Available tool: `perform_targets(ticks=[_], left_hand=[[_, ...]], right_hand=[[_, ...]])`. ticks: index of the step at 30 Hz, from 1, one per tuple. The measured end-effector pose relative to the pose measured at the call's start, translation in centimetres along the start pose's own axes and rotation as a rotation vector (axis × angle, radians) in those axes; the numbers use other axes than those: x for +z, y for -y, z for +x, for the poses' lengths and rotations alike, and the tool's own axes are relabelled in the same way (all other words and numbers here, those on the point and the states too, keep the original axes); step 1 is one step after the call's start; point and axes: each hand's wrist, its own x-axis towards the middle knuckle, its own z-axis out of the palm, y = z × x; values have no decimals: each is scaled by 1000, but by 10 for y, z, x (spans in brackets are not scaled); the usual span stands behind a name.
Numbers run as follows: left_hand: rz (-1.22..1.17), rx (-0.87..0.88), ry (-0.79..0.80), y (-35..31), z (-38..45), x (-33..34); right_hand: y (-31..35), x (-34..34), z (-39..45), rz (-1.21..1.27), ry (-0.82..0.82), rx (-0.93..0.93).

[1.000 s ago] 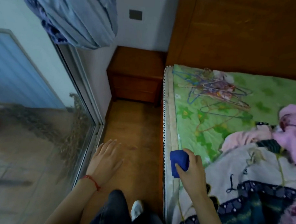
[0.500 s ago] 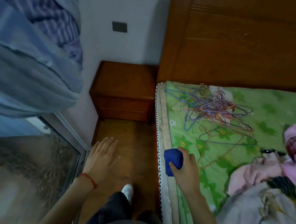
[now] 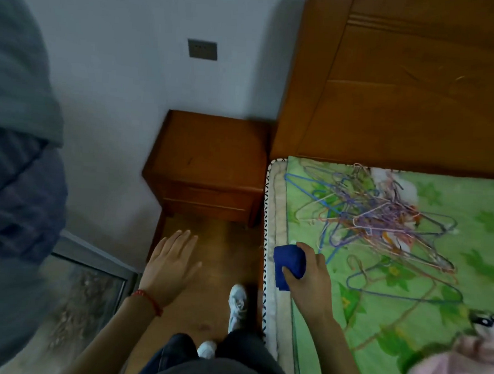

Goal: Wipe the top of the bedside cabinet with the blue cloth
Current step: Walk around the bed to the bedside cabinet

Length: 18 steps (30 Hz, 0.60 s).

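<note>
The wooden bedside cabinet (image 3: 213,153) stands in the corner between the wall and the bed's headboard, its top bare. My right hand (image 3: 309,280) grips a bunched blue cloth (image 3: 288,264) over the mattress edge, well short of the cabinet. My left hand (image 3: 169,263), with a red cord at the wrist, hangs flat and empty over the wooden floor in front of the cabinet.
A bed (image 3: 274,246) with a green sheet fills the right side, carrying a tangle of wire hangers (image 3: 377,218) and pink clothes (image 3: 454,370). A grey curtain (image 3: 15,172) hangs at the left by a glass door (image 3: 89,287). A narrow strip of floor (image 3: 216,251) leads to the cabinet.
I have walked forward along the bed, so the cabinet is nearer and larger. The curtain has swung into the left of view. Both hands keep their pose, the right still gripping the cloth.
</note>
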Motion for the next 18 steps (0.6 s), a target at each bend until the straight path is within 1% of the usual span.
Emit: perform_targets(ticks=[2,10,15,18], left_hand=[[-17,-52,-15,-3,29,-1],[-12,-80,43,-26,131,-33],[-24,-72,93,-13,182,-39],[-46,-64,91,2,219,-37]], right_hand=[[-1,-3,35,-2,21,-14],[5,-20,164,-36,98,-58],[11,-7,213,-2,125,-39],[15,6,241,3,126,-4]])
